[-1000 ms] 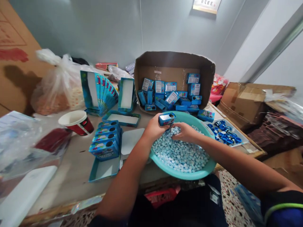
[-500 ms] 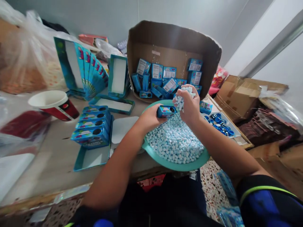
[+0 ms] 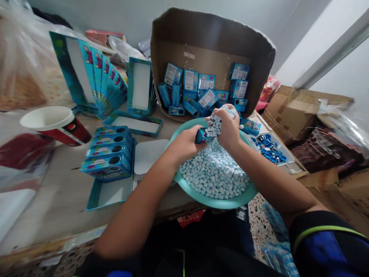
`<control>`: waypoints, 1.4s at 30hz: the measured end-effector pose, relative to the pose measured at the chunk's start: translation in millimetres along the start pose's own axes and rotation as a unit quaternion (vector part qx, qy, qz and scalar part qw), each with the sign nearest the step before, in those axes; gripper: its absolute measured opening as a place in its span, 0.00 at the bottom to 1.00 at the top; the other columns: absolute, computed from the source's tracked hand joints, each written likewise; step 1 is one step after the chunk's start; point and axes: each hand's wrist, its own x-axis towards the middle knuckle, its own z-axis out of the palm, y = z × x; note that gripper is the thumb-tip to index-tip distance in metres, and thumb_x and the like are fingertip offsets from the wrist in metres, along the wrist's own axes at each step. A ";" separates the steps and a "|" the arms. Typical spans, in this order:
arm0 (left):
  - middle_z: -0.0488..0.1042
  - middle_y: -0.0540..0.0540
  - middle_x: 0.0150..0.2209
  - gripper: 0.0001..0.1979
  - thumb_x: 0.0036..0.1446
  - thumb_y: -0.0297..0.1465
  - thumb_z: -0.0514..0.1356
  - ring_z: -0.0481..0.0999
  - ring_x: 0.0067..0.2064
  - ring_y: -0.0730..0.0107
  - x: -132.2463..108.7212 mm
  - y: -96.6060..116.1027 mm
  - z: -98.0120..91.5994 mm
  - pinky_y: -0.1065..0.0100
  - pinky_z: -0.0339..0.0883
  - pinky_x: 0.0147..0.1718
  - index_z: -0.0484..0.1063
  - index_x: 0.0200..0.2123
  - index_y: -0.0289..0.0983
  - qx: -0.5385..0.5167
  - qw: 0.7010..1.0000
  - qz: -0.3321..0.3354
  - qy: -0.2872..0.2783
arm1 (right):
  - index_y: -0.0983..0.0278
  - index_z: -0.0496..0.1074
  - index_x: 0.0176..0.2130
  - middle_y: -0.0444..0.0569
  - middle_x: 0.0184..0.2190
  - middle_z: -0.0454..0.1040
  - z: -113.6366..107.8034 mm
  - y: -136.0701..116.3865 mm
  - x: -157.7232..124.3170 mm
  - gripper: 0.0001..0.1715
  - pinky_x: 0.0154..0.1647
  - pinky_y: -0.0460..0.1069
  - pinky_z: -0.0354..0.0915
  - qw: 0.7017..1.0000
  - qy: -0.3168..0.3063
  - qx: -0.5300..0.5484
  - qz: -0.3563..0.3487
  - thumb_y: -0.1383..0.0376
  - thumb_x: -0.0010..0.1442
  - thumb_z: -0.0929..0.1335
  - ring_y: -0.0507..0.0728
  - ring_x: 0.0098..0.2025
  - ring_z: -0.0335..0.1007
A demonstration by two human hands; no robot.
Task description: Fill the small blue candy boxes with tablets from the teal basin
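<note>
My left hand (image 3: 186, 144) is closed round a small blue candy box (image 3: 201, 135), held over the far part of a turquoise basin (image 3: 184, 187). Small pale blue and white candies (image 3: 215, 175) fill much of that basin. My right hand (image 3: 230, 125) is closed round a handful of the same candies, right against the top of the box. Some of the handful spills over the box's top, covering its round hole. Left of the basin, several similar boxes (image 3: 111, 154) with dark round holes stand in a row in a shallow turquoise tray (image 3: 93, 196).
Behind the basin, a cardboard carton (image 3: 201, 46) on its side holds several blue boxes. Blue caps (image 3: 271, 148) lie in a white tray at right. A red and white paper cup (image 3: 62, 129), fanned display trays (image 3: 100, 80) and a white lid (image 3: 150, 154) are at left.
My right hand has come in against the box, and its candies now lie over the box's top. The head view has shifted slightly.
</note>
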 end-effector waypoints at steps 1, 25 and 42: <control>0.80 0.44 0.47 0.22 0.56 0.31 0.68 0.80 0.48 0.52 -1.0 0.8 0.5 0.59 0.71 0.48 0.73 0.54 0.38 0.011 1.000 0.000 -0.002 | 0.56 0.55 0.36 0.37 0.27 0.63 -0.7 -0.1 -1.0 0.23 0.27 0.46 0.68 1.000 0.000 0.000 0.005 0.56 0.52 0.72 0.53 0.30 0.75; 0.78 0.46 0.50 0.27 0.56 0.30 0.68 0.78 0.53 0.52 -4.9 5.9 0.2 0.59 0.70 0.54 0.70 0.59 0.39 -0.012 1.000 0.004 0.002 | 0.57 0.59 0.35 0.41 0.28 0.63 -9.3 4.0 -2.8 0.19 0.35 0.50 0.72 0.996 -0.078 -0.027 -0.020 0.49 0.58 0.70 0.55 0.36 0.75; 0.77 0.42 0.55 0.22 0.57 0.30 0.67 0.76 0.57 0.56 -6.8 13.3 -0.5 0.61 0.68 0.59 0.72 0.56 0.36 -0.004 0.997 0.053 0.055 | 0.58 0.59 0.30 0.41 0.26 0.61 -4.6 -2.4 -10.3 0.22 0.35 0.50 0.70 0.997 -0.062 0.004 -0.036 0.48 0.58 0.70 0.53 0.30 0.68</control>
